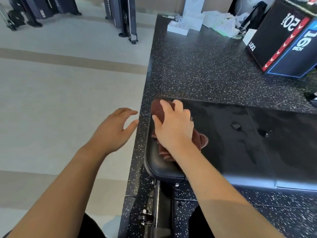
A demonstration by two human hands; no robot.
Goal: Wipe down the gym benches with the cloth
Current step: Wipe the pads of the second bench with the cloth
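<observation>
My right hand [175,127] lies on the dark red terry cloth [199,139]. Its fingers [165,104] curl over the bunched fabric, gripping it and pressing it onto the black padded gym bench [248,143]. The cloth sits at the rounded left end of the surface, close to the end edge. It lies lengthwise across the pad, and the bench's long axis runs off to the right, where glossy wet patches show. My left hand [115,129] hovers beside that end, off the surface, fingers loosely spread and holding nothing.

Under the bench is black speckled rubber matting [197,66], whose left border meets pale smooth flooring [60,91] with wide open room. A black plyometric box with red and blue panels [277,43] stands well apart at far right. A white open carton [178,27] rests at the matting's far edge, its contents too small to tell.
</observation>
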